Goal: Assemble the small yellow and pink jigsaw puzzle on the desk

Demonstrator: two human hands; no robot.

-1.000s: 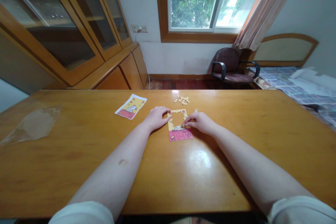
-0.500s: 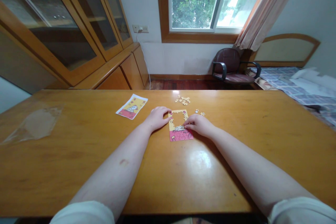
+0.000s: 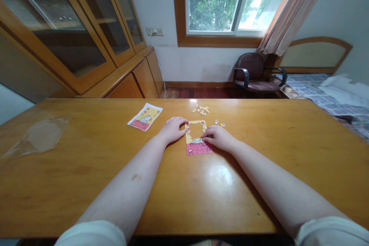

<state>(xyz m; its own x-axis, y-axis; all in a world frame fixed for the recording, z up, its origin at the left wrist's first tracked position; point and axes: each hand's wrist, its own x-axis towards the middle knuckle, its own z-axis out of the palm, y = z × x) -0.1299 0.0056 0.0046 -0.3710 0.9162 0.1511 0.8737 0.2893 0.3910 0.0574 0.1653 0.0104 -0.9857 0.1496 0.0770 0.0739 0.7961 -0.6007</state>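
A small, partly assembled jigsaw puzzle (image 3: pixel 197 147), yellow-framed with a pink lower band, lies on the wooden table (image 3: pixel 86 153). My left hand (image 3: pixel 172 129) rests at its upper left edge, fingers curled against the frame. My right hand (image 3: pixel 218 137) lies over the puzzle's right side, its fingertips pinched together on the picture's middle; whether a piece is under them I cannot make out. A heap of loose puzzle pieces (image 3: pixel 201 110) sits just beyond, with two stray pieces (image 3: pixel 219 123) to the right.
A reference picture card (image 3: pixel 145 117) lies left of the puzzle. A clear plastic bag (image 3: pixel 37 137) lies at the far left of the table. Beyond the table are a glass-door cabinet (image 3: pixel 72 27), a dark armchair (image 3: pixel 253 73) under the window, and a bed (image 3: pixel 331 92).
My right hand has shifted slightly left and toward me on the puzzle, uncovering the two stray pieces beyond it. The left hand has stayed in place.
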